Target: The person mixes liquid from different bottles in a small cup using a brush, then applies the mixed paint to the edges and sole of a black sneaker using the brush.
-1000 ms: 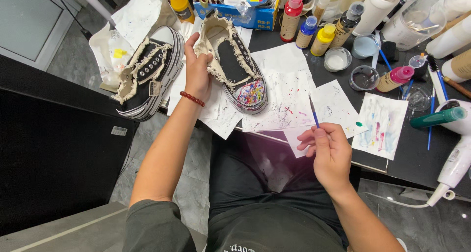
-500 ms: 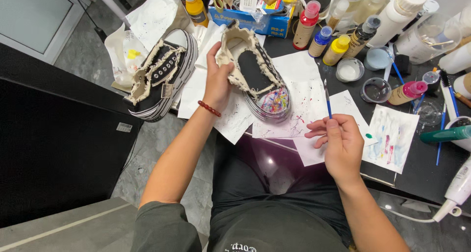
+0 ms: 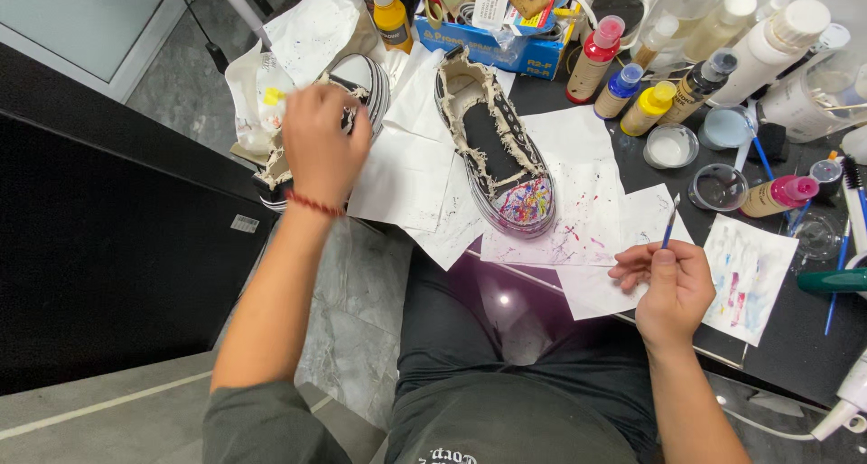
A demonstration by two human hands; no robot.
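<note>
Now, notes from my remote seat.
Painted shoe: the black-and-white sneaker (image 3: 495, 148) lies on white paper sheets (image 3: 578, 229), long axis running away from me, paint-splattered toe toward my body, frayed opening toward the far clutter.
Second shoe: the other sneaker (image 3: 357, 85) sits to the left at the table edge, mostly under my hand; toe end points away.
Left hand: my left hand (image 3: 318, 148) is stretched forward over the second sneaker, back of the hand up, fingers curled down onto it; whether they clamp it I cannot tell.
Right hand: my right hand (image 3: 666, 288) rests near the table edge, fingers pinched closed on a thin blue paintbrush (image 3: 669, 222), bristles pointing up and away.
Containers: paint bottles (image 3: 632, 89) with red, blue and yellow caps stand upright beyond the shoe; a small cup (image 3: 670, 145) holds white paint; a blue box (image 3: 488, 35) is stuffed with supplies.
Test sheet: a paper with pastel smears (image 3: 745, 274) lies just right of the brush hand.
</note>
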